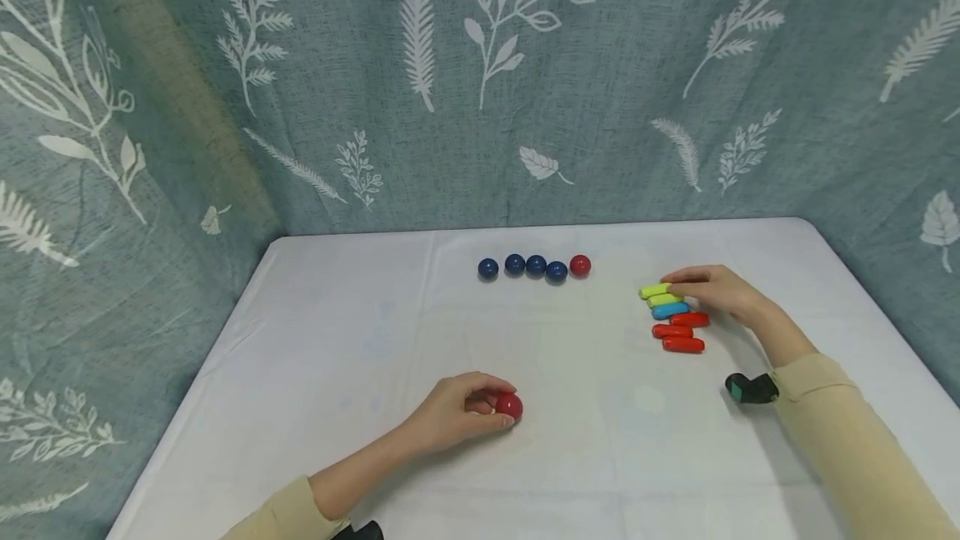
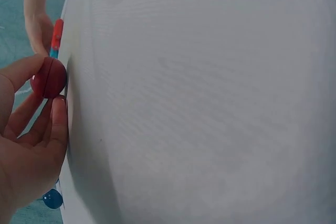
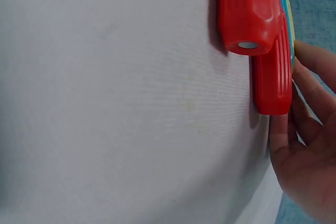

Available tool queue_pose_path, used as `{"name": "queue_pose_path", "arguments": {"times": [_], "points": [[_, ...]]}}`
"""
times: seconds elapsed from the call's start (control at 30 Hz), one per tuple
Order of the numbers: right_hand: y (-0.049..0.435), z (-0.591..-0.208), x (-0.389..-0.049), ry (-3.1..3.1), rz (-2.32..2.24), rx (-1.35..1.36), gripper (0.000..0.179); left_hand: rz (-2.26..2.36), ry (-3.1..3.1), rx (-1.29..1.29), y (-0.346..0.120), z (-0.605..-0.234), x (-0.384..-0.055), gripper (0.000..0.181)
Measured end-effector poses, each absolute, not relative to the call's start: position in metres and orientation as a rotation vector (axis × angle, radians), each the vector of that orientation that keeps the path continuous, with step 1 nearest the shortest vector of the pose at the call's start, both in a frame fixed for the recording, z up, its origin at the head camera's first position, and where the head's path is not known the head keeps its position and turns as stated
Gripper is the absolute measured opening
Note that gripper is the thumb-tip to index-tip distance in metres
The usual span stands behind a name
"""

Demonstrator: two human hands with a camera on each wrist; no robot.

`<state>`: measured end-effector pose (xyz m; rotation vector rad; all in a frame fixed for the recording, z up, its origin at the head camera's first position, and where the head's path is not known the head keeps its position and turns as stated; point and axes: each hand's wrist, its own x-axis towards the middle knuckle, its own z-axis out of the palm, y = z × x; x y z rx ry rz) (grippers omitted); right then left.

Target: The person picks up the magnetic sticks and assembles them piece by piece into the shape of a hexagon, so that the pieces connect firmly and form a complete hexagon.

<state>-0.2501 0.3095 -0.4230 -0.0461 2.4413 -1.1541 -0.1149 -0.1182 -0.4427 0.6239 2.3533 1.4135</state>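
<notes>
My left hand (image 1: 453, 415) pinches a glossy red ball (image 1: 510, 407) between fingers and thumb, low over the white tabletop. A dark line runs around this ball (image 2: 48, 78) in the left wrist view. Farther right, my right hand (image 1: 716, 294) pinches the right end of a yellow-green stubby plastic stick (image 1: 654, 292). Just below lie a second yellow-green stick (image 1: 663, 301), a blue stick (image 1: 670, 311) and three red sticks (image 1: 683, 345), roughly in a column. Up close in the right wrist view, a red stick (image 3: 249, 11) shows ribbed sides and a pale round end.
At the back of the white table (image 1: 360, 315), several dark blue balls (image 1: 536, 265) stand in a row, with another red ball (image 1: 580, 266) at its right end. A teal leaf-patterned curtain (image 1: 450, 148) surrounds the table's back and sides. Black wrist cameras (image 1: 752, 389) sit by the sleeves.
</notes>
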Motion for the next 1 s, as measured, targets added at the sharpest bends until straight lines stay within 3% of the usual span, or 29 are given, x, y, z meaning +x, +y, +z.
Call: {"name": "queue_pose_path", "arguments": {"times": [0.47,1.0], "points": [[0.287,-0.408,-0.255,2.589,-0.948,-0.191,0.046,1.478,2.316,0.592,-0.119,-0.447,-0.114,0.035],[0.245,-0.422,-0.253,2.694,-0.938,-0.512,0.029,1.518,2.300,0.546,-0.119,-0.446,-0.113,0.035]]}}
